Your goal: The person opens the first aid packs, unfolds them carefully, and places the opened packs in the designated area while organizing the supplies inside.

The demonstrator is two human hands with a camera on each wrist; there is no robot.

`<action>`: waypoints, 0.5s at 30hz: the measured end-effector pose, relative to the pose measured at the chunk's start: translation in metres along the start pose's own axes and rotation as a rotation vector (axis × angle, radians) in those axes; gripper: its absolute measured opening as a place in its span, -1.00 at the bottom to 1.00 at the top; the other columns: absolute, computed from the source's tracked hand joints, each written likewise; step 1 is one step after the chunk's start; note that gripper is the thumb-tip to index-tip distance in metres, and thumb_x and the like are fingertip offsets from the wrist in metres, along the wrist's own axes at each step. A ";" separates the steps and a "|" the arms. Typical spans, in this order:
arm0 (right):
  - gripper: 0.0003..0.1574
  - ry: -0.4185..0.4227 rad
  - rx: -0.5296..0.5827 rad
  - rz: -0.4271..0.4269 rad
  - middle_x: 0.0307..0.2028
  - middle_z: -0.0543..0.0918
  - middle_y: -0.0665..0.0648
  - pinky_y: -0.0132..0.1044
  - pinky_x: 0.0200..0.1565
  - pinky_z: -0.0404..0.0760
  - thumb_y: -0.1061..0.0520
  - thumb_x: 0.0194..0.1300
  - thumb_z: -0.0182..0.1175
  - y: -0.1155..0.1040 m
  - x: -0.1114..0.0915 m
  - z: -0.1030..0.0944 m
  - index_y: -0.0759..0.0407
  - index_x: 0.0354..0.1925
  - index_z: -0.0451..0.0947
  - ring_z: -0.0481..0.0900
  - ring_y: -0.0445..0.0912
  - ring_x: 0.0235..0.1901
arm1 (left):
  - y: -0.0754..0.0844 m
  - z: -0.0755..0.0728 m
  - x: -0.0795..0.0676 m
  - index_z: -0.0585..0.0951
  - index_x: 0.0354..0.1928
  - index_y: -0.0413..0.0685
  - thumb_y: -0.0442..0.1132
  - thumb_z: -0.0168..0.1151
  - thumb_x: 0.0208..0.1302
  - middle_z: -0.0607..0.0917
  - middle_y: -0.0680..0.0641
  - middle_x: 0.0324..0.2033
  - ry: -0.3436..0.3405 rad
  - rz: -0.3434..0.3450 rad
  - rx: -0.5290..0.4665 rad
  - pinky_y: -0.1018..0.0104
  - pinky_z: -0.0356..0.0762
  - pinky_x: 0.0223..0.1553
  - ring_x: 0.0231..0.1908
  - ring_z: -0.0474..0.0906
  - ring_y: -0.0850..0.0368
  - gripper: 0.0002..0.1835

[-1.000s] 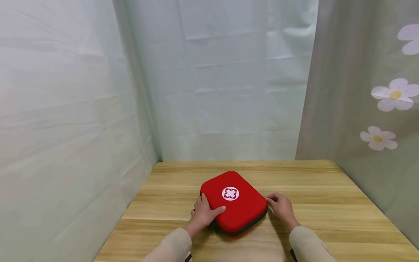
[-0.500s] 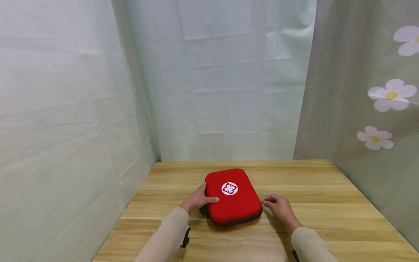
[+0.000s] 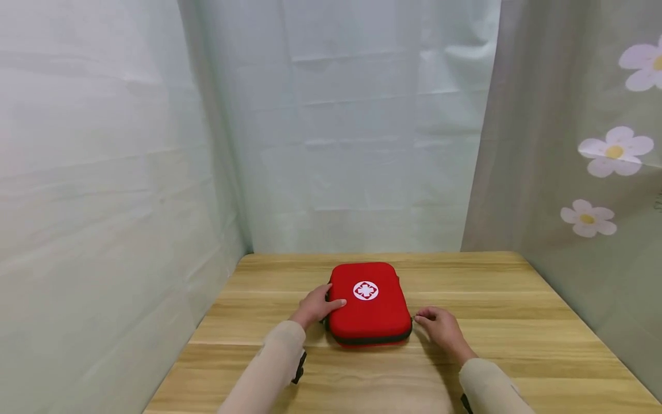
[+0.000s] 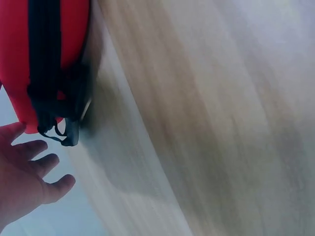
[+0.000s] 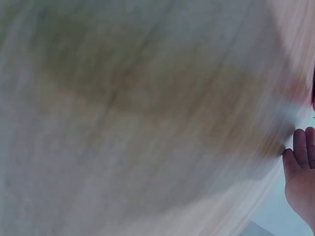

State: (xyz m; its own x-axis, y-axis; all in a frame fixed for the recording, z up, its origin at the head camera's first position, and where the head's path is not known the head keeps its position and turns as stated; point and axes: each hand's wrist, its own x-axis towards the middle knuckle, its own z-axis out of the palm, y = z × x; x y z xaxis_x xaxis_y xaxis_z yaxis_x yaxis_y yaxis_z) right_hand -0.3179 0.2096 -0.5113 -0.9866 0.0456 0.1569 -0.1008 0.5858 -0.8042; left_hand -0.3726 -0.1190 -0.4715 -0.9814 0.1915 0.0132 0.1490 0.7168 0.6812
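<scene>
A red hard-shell first-aid case lies on the table, a white round emblem on its lid and a black zipper band around its side. My left hand rests against its left side, thumb on the lid. In the left wrist view its fingers are spread, the index at the red shell, close to a black strap. At the near right corner my right hand pinches a small zipper pull between thumb and index. In the right wrist view only the other fingers of that hand show, at the right edge.
The wooden table runs back to a pale curtain. More pale sheeting hangs along the left side. On the right, a greyish curtain carries white flowers. Beige sleeves cover both forearms.
The case has turned from a slanted position to nearly square and shifted slightly away. My left hand moved forward with it along its left side. The right hand stays near the right corner.
</scene>
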 end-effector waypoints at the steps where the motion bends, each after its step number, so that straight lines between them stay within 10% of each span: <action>1: -0.91 -0.003 -0.003 0.001 -0.29 0.70 0.06 -0.15 -0.15 0.52 0.17 0.31 0.32 0.000 0.000 -0.001 0.18 -0.26 0.69 0.56 -0.06 -0.22 | 0.000 0.001 0.000 0.36 0.40 -0.23 0.07 0.32 0.28 0.48 -0.25 0.26 0.003 0.009 0.012 -0.22 0.26 0.26 0.25 0.38 -0.23 -0.22; 15: -0.45 -0.020 -0.015 0.009 0.05 0.65 0.30 0.10 0.14 0.47 -0.02 0.45 0.17 -0.011 0.012 -0.010 0.38 0.18 0.54 0.53 0.22 0.12 | -0.002 0.004 -0.005 0.32 0.41 -0.31 0.06 0.25 0.35 0.41 -0.32 0.31 -0.038 0.098 -0.022 -0.18 0.28 0.28 0.31 0.30 -0.28 -0.23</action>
State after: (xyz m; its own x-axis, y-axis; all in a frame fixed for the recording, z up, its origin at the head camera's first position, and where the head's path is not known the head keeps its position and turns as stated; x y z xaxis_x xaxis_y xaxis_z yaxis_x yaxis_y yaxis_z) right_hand -0.3274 0.2114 -0.4949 -0.9898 0.0347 0.1380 -0.0902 0.5972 -0.7970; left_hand -0.3672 -0.1187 -0.4762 -0.9569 0.2856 0.0524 0.2405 0.6789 0.6937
